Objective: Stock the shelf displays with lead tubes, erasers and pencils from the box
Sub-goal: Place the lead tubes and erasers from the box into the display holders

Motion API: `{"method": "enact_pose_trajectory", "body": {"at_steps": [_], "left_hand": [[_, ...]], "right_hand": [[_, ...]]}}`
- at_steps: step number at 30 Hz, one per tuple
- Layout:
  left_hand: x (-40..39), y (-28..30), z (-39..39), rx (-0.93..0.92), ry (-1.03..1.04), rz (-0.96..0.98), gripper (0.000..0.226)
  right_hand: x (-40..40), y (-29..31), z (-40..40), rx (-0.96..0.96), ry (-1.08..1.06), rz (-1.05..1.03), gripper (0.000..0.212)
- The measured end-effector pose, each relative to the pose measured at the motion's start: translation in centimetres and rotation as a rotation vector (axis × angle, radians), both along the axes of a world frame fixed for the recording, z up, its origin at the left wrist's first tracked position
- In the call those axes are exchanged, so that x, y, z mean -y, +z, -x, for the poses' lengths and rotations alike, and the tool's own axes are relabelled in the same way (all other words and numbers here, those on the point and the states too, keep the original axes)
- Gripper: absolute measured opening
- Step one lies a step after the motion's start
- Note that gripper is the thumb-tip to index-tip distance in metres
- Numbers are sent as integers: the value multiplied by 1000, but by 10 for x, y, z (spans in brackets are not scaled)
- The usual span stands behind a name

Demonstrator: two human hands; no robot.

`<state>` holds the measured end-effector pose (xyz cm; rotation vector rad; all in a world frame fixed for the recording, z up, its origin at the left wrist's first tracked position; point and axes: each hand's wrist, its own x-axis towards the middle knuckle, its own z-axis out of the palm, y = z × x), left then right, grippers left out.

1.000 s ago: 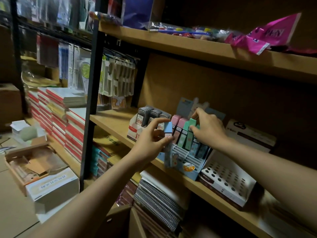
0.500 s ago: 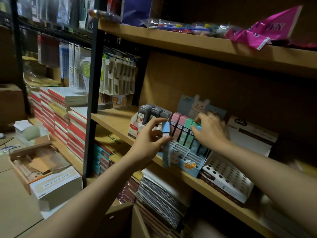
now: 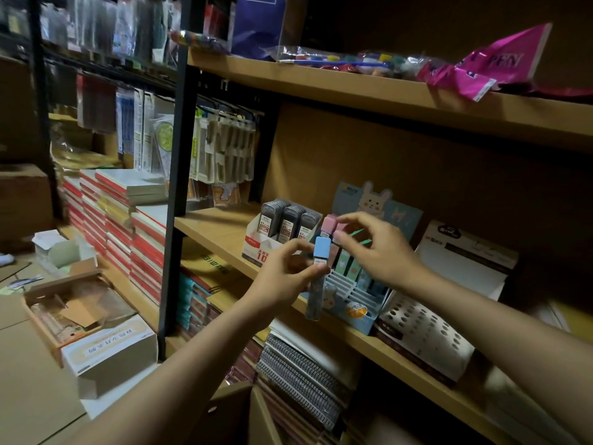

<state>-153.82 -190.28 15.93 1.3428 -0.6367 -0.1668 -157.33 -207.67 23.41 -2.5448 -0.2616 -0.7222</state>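
two hands are busy at the middle shelf [image 3: 221, 229], the left hand [image 3: 285, 277] pinches a blue-capped lead tube [image 3: 318, 277] between thumb and fingertips and holds it upright, just in front of the blue bunny display [image 3: 353, 303], most likely so it is ready to drop into a slot, the right hand [image 3: 382, 252] reaches over the display with its fingers curled, and its fingertips seem to pinch a pink-capped tube [image 3: 340, 227] at the top, maybe to push it into its row, though i cannot tell for sure because the hand is a bit blurry, more pink and green tubes stand in the back rows and the front slots look empty, so there is room for more, a white box of grey lead tubes [image 3: 288, 221] sits just beside the display on the left, and a white tray with holes [image 3: 423, 329] sits on the right, down on the floor an open cardboard box [image 3: 77, 306] waits near the shelf, and it may be where the stock comes from
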Motion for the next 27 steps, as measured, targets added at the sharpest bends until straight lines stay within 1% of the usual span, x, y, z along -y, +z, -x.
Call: {"method": "enact_pose_trajectory", "body": {"at_steps": [2,3,6,9,11,13,14,17,20,23,27], "left_hand": [[3,-1,1,26,5,-5,21],[4,0,2,42,3,-8,20],[6,3,5,119,23,-58,19],[9,5,8,337,155,-245,20],[11,2,9,560,250,-414,27],[14,-5,11,735,273,-595,38],[16,-8,12,767,254,-680,44],[25,-20,13,819,204,-889,60],[33,-32,14,891,179,-1024,66],[37,-43,15,945,191,-1100,67],[37,-49,12,960,202,-1118,68]], "right_hand": [[-9,-3,2,-118,85,-121,25],[-12,-4,2,-142,109,-155,27],[-10,3,5,-166,145,-155,18],[9,25,13,-82,96,-176,11],[30,44,22,14,5,-158,18],[50,56,33,37,-94,-87,29],[57,56,37,24,-126,-47,31],[65,45,45,22,-169,30,28],[66,30,45,92,-182,52,23],[65,18,37,129,-201,84,21],[61,8,28,109,-220,116,21]]}}
